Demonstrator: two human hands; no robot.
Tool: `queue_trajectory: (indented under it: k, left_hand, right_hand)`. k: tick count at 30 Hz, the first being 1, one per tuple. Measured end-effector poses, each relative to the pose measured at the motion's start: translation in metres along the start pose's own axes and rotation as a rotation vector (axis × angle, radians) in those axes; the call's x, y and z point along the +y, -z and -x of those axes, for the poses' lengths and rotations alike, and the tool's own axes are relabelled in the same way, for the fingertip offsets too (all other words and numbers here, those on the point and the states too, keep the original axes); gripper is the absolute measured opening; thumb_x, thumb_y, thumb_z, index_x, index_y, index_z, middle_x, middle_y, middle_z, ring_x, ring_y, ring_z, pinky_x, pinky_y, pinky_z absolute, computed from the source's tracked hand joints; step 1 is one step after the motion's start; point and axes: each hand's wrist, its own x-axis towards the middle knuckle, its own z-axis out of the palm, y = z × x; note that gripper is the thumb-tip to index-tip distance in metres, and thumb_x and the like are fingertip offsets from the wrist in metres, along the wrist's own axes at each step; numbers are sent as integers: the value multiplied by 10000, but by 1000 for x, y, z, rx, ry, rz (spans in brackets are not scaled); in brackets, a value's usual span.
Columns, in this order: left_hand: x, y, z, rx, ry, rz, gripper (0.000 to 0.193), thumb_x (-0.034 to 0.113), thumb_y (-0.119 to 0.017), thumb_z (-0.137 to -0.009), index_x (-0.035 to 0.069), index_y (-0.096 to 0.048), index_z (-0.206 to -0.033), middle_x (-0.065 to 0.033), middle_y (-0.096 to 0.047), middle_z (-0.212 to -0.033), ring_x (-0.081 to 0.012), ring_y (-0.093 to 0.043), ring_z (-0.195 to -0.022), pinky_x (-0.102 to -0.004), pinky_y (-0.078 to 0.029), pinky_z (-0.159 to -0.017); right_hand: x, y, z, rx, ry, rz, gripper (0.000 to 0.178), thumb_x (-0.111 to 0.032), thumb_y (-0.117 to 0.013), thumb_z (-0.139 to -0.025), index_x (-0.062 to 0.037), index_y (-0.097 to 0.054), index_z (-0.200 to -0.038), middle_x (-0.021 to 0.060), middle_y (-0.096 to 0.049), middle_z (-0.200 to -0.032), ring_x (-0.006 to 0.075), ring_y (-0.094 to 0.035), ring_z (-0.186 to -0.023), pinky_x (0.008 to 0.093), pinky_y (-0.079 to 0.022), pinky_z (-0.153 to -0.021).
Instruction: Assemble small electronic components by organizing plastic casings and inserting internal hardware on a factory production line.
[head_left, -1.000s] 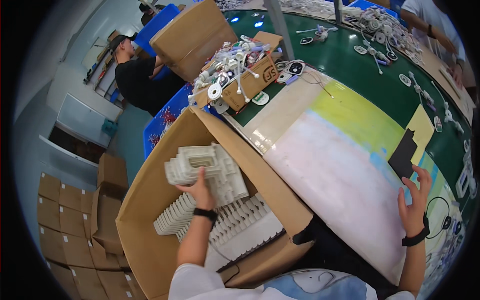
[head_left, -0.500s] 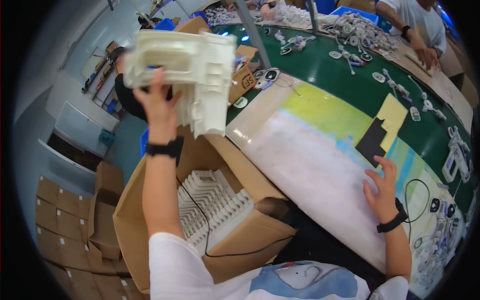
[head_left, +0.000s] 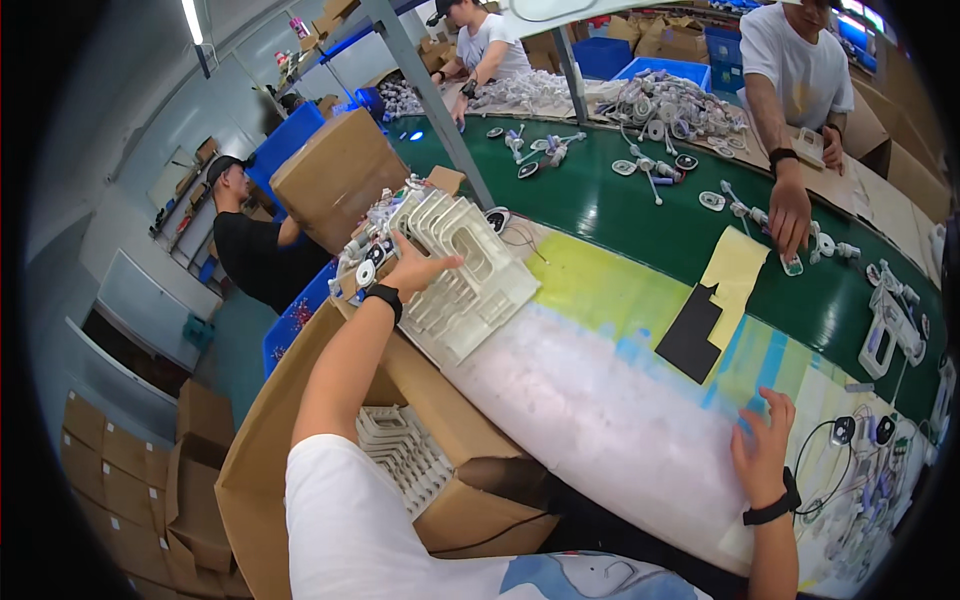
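My left hand (head_left: 412,270) grips a stack of off-white moulded plastic frames (head_left: 485,265), each with an oblong opening. The stack stands tilted at the left end of the work table, beside a heap of small white and purple parts (head_left: 372,245). Over the pale, stained table covering (head_left: 600,420), my right hand (head_left: 765,450) hangs with fingers spread and holds nothing. Beyond it lie a black stepped flat piece (head_left: 690,335) and a yellow sheet (head_left: 737,265). Below my left arm, an open cardboard box (head_left: 500,500) contains more nested plastic frames (head_left: 400,450).
A green belt (head_left: 590,190) with scattered parts runs behind the table. Across it, a person in white (head_left: 800,70) reaches onto the belt. Another person in black (head_left: 250,240) stands left by a large carton (head_left: 340,175). A grey post (head_left: 430,100) rises by the table. Cables and parts (head_left: 870,480) lie right.
My left hand has brought the frames down from the air above the box to the table's left end. The view has tilted up. My right hand stays spread over the table.
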Motion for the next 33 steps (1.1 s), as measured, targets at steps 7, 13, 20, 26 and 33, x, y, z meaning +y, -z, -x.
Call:
queue_trajectory:
  k: [7,13,20,26,33]
  left_hand:
    - [-21,9,-6,2,-137,-82,1441,430,-892,-593,-123,178,-1384,-237,-211,-1487,-297,-270,-1371,-328,-244,-1124]
    - [1,108,43,128,-283,-134,1244,575,-795,-651,-142,-136,-1425,-289,-384,-1392,-303,-391,-1304,-356,-365,-1044]
    - [-267,208,130,900,-6,98,524,299,-695,-841,-16,-479,-1200,-107,-605,-997,-179,-573,-891,-317,-479,-762]
    - [-426,42,225,233,629,-200,1073,490,-819,-634,-141,-288,-1321,-314,-443,-1315,-388,-438,-1250,-397,-366,-1047]
    - [-469,-2,154,782,678,-29,1477,502,-868,-556,-128,169,-1399,-322,-66,-1504,-411,-163,-1405,-372,-195,-1162]
  right_hand:
    - [-34,-19,-29,-92,66,-47,255,-8,-651,-696,-19,-616,-949,196,-463,-1294,419,-372,-1230,498,-323,-1020]
    - [-73,-33,-51,-279,210,-84,353,1,-651,-708,-22,-597,-1056,212,-423,-1345,407,-390,-1232,492,-331,-1024]
    - [-149,-124,-93,-637,412,-184,497,-135,-689,-790,14,-502,-1226,275,-375,-1373,458,-396,-1243,467,-389,-1017]
    - [-186,-182,-141,-575,383,95,366,-228,-686,-816,13,-543,-1050,233,-515,-1069,398,-518,-998,428,-457,-821]
    - [-166,-187,-200,-261,157,98,287,-233,-667,-859,-1,-554,-983,154,-563,-935,313,-554,-882,379,-450,-770]
